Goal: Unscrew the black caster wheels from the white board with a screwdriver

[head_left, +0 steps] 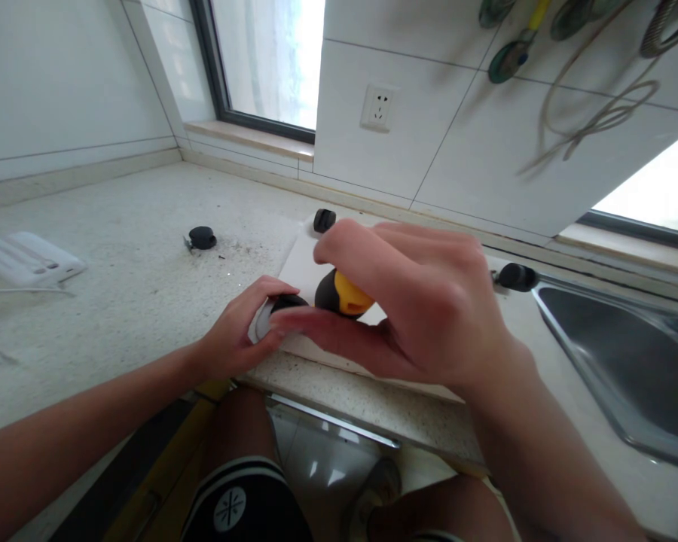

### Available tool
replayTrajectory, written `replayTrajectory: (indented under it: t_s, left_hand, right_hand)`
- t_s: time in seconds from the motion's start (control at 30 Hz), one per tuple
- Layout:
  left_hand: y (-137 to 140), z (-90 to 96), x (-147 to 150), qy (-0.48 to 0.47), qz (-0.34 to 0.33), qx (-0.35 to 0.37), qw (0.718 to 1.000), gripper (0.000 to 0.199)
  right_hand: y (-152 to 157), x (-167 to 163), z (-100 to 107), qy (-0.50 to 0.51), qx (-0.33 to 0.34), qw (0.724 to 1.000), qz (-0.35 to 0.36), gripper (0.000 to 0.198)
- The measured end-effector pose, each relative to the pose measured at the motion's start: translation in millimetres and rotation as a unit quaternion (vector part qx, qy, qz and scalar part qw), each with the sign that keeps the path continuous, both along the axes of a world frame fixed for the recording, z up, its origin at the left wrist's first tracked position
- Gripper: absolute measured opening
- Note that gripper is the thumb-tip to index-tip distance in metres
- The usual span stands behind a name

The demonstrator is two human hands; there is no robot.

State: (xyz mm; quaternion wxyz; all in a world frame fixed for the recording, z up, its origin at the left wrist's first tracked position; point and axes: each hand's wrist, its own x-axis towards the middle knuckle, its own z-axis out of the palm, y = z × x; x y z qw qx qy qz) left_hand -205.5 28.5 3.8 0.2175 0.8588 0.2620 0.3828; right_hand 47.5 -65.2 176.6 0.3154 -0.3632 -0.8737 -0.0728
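My right hand [423, 301] is wrapped around the black and yellow handle of a screwdriver [343, 295], held upright over a white board [302, 263] lying on the counter. My left hand [242, 327] grips a black caster wheel [285, 303] at the board's near left corner, right beside the screwdriver. Two more black casters are on the board: one at the far corner [324, 220], one at the right end [517, 277]. The screwdriver's tip is hidden by my fingers.
A loose black caster [202, 238] lies on the speckled counter [147, 278] to the left. A white power strip [28, 260] sits at the far left. A steel sink [615, 354] is at the right. Wall socket [377, 108] and hanging tools above.
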Motion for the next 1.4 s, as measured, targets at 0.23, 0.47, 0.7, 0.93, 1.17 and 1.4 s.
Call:
replayTrajectory:
  t_s: [0.23, 0.47, 0.7, 0.93, 1.17, 1.4]
  left_hand:
    - [-1.8, 4.2, 1.2, -0.020, -0.021, -0.001, 1.000, 0.041]
    - [-0.5, 4.8, 0.1, -0.008, -0.012, 0.030, 0.999, 0.040]
    - [-2.0, 5.0, 1.0, -0.020, -0.005, 0.030, 0.999, 0.040]
    - [0.1, 4.8, -0.1, -0.013, -0.015, 0.046, 0.999, 0.043]
    - [-1.8, 4.7, 0.6, -0.010, -0.014, 0.045, 0.999, 0.040]
    - [0.4, 3.9, -1.5, -0.010, -0.027, 0.029, 0.999, 0.042]
  right_hand:
    - [-2.0, 1.3, 2.3, -0.005, -0.021, 1.000, -0.023, 0.027]
    - [-0.2, 1.3, 0.8, 0.004, -0.043, 0.999, -0.001, 0.030]
    - [-3.0, 1.5, 4.6, 0.006, -0.046, 0.998, -0.030, 0.026]
    - [-0.1, 1.0, 0.4, 0.018, -0.022, 0.998, -0.054, 0.034]
    - [-2.3, 0.9, 2.9, 0.026, -0.030, 0.997, -0.059, 0.033]
    - [-2.6, -0.6, 3.2, 0.013, 0.015, 0.997, -0.076, 0.028]
